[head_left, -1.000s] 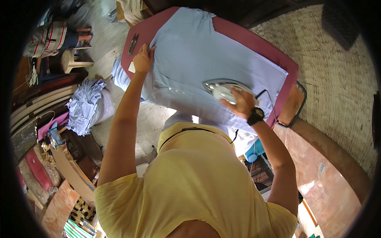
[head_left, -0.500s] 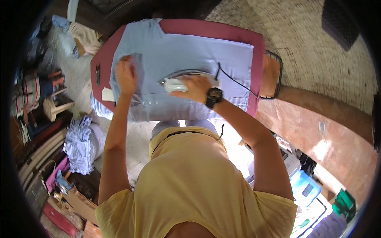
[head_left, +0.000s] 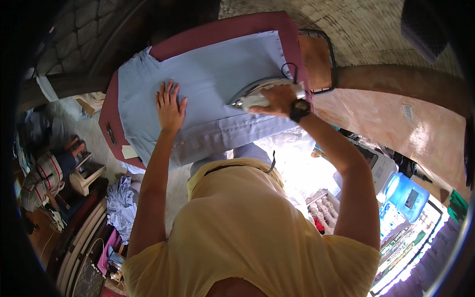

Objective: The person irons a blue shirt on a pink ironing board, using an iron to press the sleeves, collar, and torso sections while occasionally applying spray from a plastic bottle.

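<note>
The shirt (head_left: 213,79), pale blue, lies spread over the board (head_left: 222,27), its near edge hanging over the near side. The left hand (head_left: 170,110) lies on the left half of the shirt, palm down, gripping nothing, fingers apart and pointing to the far side. The right hand (head_left: 281,100) is wrapped around the iron (head_left: 253,99), which sits on the right part of the shirt with its tip toward the left. A black cord (head_left: 297,74) loops up from the iron's rear, and a watch (head_left: 300,110) is on the right wrist.

At the board's left end, bare of shirt, lie the snips (head_left: 110,133), and nearer, a pale card (head_left: 129,151). A black metal frame (head_left: 332,59) juts from the right end. On the near left stand a stool (head_left: 86,178) and a heap of clothes (head_left: 121,203); a blue jug (head_left: 410,198) is at near right.
</note>
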Demonstrator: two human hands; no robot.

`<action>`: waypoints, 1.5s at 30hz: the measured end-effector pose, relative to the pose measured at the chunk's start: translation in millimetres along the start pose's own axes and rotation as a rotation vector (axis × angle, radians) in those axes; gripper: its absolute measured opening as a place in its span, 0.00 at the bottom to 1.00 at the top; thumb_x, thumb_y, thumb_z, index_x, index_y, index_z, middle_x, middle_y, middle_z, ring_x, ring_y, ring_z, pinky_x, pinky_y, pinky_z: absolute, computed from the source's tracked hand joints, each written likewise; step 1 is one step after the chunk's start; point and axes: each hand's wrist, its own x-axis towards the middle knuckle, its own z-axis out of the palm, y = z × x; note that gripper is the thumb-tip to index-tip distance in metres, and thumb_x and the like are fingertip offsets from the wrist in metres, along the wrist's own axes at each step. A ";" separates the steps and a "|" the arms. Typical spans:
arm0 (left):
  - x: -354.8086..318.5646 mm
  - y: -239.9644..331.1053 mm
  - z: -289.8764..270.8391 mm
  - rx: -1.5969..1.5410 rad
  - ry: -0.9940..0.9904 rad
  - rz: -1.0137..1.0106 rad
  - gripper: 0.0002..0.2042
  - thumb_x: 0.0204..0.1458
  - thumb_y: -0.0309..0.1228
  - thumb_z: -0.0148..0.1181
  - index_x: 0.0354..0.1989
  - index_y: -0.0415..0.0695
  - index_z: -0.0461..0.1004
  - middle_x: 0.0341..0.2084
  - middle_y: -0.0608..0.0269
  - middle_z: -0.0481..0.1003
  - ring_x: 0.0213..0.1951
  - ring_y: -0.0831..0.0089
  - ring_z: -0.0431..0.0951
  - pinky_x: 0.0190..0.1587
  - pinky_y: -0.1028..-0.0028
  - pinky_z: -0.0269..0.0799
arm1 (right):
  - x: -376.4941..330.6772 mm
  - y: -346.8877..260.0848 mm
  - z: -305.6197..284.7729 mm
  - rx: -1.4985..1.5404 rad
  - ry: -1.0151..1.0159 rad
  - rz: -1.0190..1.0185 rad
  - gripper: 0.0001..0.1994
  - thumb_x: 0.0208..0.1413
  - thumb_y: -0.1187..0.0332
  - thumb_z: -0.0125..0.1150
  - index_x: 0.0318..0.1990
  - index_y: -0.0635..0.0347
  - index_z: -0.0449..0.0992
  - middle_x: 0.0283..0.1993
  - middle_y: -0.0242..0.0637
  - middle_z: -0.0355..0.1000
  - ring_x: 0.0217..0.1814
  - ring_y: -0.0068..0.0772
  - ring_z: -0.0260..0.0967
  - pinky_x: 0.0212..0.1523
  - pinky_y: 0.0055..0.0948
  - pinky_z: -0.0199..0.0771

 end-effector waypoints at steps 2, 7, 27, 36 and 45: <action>0.0 -2.4 0.7 -0.002 -0.002 0.012 0.25 0.63 0.49 0.47 0.66 0.52 0.61 0.69 0.62 0.56 0.71 0.53 0.51 0.70 0.48 0.46 | 6.5 -24.1 2.1 0.067 0.030 0.033 0.37 0.52 0.26 0.45 0.41 0.50 0.82 0.28 0.46 0.77 0.34 0.46 0.78 0.36 0.46 0.78; 3.3 -0.7 -2.9 0.013 -0.028 0.015 0.25 0.63 0.48 0.46 0.66 0.51 0.61 0.69 0.62 0.56 0.70 0.53 0.51 0.70 0.47 0.45 | -4.2 -4.9 6.0 0.000 0.099 0.049 0.36 0.52 0.27 0.46 0.43 0.51 0.82 0.31 0.45 0.79 0.36 0.46 0.79 0.36 0.44 0.78; 4.5 2.3 -8.5 -0.029 -0.033 0.006 0.24 0.63 0.47 0.48 0.65 0.50 0.62 0.68 0.61 0.58 0.70 0.52 0.53 0.69 0.48 0.46 | -18.1 71.6 -3.0 0.088 0.398 0.153 0.24 0.63 0.48 0.45 0.28 0.51 0.83 0.23 0.41 0.77 0.26 0.44 0.77 0.28 0.42 0.78; 102.6 -21.6 -6.2 -0.019 0.121 -0.061 0.15 0.57 0.37 0.59 0.52 0.53 0.72 0.50 0.65 0.72 0.56 0.62 0.68 0.57 0.54 0.58 | 51.1 -2.1 7.0 0.023 0.500 -0.169 0.24 0.56 0.40 0.54 0.30 0.51 0.81 0.19 0.39 0.75 0.23 0.40 0.77 0.24 0.40 0.77; 151.3 -70.4 -2.6 -0.163 -0.129 -0.118 0.04 0.51 0.33 0.65 0.32 0.52 0.76 0.37 0.71 0.75 0.49 0.61 0.69 0.52 0.54 0.62 | 125.2 -62.4 -28.7 0.100 0.321 -0.015 0.38 0.46 0.25 0.53 0.42 0.53 0.80 0.26 0.43 0.78 0.33 0.45 0.79 0.32 0.45 0.79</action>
